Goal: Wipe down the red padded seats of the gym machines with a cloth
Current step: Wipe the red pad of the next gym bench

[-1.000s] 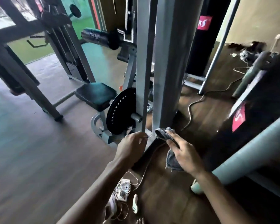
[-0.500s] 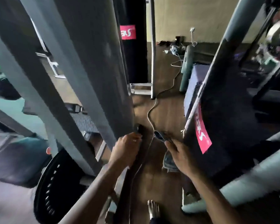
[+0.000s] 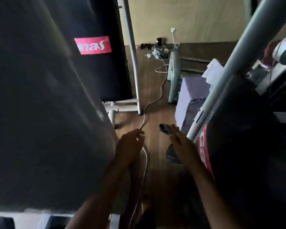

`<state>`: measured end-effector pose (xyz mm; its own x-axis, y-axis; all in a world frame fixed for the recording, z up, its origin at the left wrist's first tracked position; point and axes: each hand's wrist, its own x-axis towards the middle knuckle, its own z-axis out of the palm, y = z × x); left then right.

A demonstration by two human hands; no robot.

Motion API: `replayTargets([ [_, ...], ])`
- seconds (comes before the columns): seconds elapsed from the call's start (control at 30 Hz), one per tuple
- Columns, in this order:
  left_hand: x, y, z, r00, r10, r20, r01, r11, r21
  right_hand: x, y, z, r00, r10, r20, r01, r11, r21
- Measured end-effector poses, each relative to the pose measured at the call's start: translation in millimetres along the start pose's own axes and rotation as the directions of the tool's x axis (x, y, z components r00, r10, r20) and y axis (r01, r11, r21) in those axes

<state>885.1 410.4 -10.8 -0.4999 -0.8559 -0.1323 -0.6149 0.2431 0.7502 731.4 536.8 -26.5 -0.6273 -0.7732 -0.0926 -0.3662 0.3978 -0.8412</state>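
Note:
My right hand (image 3: 182,144) grips a dark grey cloth (image 3: 166,128); one end sticks out past my fingers and the rest hangs below my palm (image 3: 172,155). My left hand (image 3: 130,145) hovers beside it with fingers loosely curled, holding nothing, just over a white cable (image 3: 160,90) on the wooden floor. Both hands are in a narrow gap between two black punching bags. No red padded seat is in view.
A large black bag with a red label (image 3: 92,45) fills the left. Another black bag (image 3: 248,146) and a slanted grey post (image 3: 229,70) close in on the right. Ahead stand a grey upright post (image 3: 133,60), a purple block (image 3: 193,95) and a pale green cylinder (image 3: 173,80).
The view swung right, away from the weight plate and black seat. My left hand let go of the grey machine post. My right hand kept the cloth and moved forward between the bags.

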Motion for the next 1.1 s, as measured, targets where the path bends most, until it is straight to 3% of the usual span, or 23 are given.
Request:
replayTargets([
  [0.37,261.9,45.2,-7.9,1.000,0.003,-0.004,-0.002,0.999,0.046,252.5,-40.9,3.9,0.999,0.023,-0.039,-0.024,0.999,-0.031],
  [0.53,371.2,67.4,1.9,0.999,0.023,0.045,-0.026,0.996,0.083,360.3,-39.4,-6.0,0.995,-0.023,-0.095,0.017,0.998,-0.061],
  [0.7,495.5,89.8,20.5,0.999,0.024,0.048,-0.028,0.997,0.068,486.4,-25.9,-17.2,0.995,0.029,-0.093,-0.035,0.998,-0.058],
  [0.9,659.4,148.1,54.8,0.991,-0.040,0.127,0.023,0.991,0.135,655.4,-22.4,-47.6,0.995,0.035,-0.094,-0.031,0.999,0.043],
  [1.1,811.6,209.2,65.0,0.989,-0.005,0.151,-0.006,0.997,0.075,810.7,-32.1,-80.4,0.995,0.049,-0.083,-0.046,0.998,0.030],
])
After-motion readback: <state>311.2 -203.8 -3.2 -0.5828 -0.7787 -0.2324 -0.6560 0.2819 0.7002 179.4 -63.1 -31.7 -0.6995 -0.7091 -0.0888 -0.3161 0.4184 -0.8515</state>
